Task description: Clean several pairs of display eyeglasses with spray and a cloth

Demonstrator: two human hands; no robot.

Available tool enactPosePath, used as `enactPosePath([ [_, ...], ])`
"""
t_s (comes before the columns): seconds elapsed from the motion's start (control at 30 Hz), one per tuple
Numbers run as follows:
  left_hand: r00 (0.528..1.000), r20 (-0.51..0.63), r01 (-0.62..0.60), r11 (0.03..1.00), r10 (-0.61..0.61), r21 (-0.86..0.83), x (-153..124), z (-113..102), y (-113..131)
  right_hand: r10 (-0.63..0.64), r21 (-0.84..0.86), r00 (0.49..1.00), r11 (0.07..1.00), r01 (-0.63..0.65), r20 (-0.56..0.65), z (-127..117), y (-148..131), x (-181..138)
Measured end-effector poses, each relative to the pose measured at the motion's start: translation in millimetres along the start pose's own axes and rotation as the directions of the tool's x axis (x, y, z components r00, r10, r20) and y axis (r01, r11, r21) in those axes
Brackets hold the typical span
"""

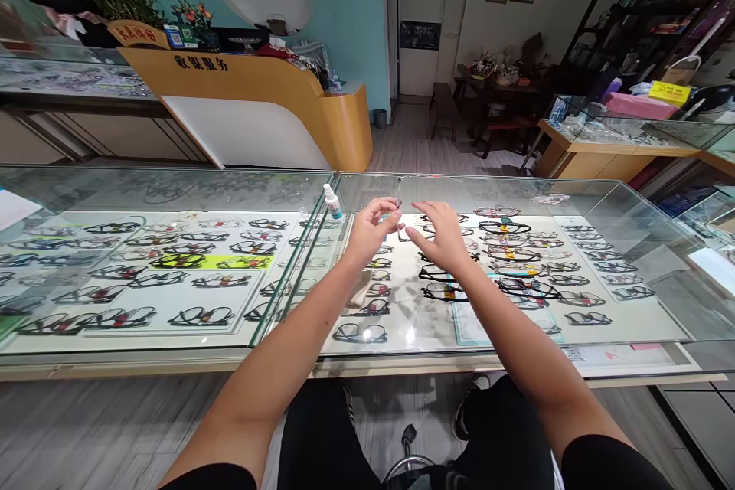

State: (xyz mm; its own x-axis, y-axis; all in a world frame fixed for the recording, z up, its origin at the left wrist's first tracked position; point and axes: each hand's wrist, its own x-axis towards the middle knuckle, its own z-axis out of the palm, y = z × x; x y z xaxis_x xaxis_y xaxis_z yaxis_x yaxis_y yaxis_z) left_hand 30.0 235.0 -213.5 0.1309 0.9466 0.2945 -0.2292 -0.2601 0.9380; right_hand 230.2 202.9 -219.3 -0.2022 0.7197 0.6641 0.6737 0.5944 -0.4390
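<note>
My left hand (370, 230) is raised over the glass display counter, thumb and fingers closed in a pinch. It holds a thin-rimmed pair of eyeglasses (399, 204), seen nearly edge-on and partly hidden by the fingers. Facing it from the right, my right hand (441, 233) has its fingers stretched out and the thumb apart, close to the eyeglasses. I cannot see it gripping anything. A small white spray bottle (331, 201) with a blue label stands on the glass, left of my left hand. Below my left forearm lies a beige cloth (360, 289), partly covered.
Rows of spectacle frames (200, 315) lie under the counter's glass (367, 184) on both sides. Beyond it stands an orange cashier desk (241, 76). Another person (69, 0) is at the far left. A wooden bench (443, 103) and a second showcase (609, 145) stand at the right.
</note>
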Motion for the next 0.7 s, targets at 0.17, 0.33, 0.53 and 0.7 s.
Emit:
enactPosePath([
  [0.17, 0.99, 0.138, -0.028, 0.999, 0.022, 0.039, -4.4, 5.1, -2.3, -0.033, 0.134, 0.994, 0.991, 0.018, 0.107, 9.9, -7.1, -2.9],
  [0.33, 0.981, 0.173, -0.121, 0.98, 0.093, 0.159, -5.6, 3.7, 5.1, 0.023, 0.188, 0.997, 0.982, -0.036, 0.073, 9.9, -3.0, -3.6],
  [0.53, 0.912, -0.191, -0.263, 0.876, 0.362, 0.405, 7.2, -19.5, 8.1, 0.044, 0.136, 0.999, 0.99, -0.046, 0.016, -0.9, 3.3, -0.2],
  [0.7, 0.806, -0.366, -0.278, 0.842, 0.466, 0.461, 34.3, -60.0, -1.1, 0.055, 0.127, 0.998, 0.99, -0.053, -0.012, -3.3, 8.0, 1.1],
])
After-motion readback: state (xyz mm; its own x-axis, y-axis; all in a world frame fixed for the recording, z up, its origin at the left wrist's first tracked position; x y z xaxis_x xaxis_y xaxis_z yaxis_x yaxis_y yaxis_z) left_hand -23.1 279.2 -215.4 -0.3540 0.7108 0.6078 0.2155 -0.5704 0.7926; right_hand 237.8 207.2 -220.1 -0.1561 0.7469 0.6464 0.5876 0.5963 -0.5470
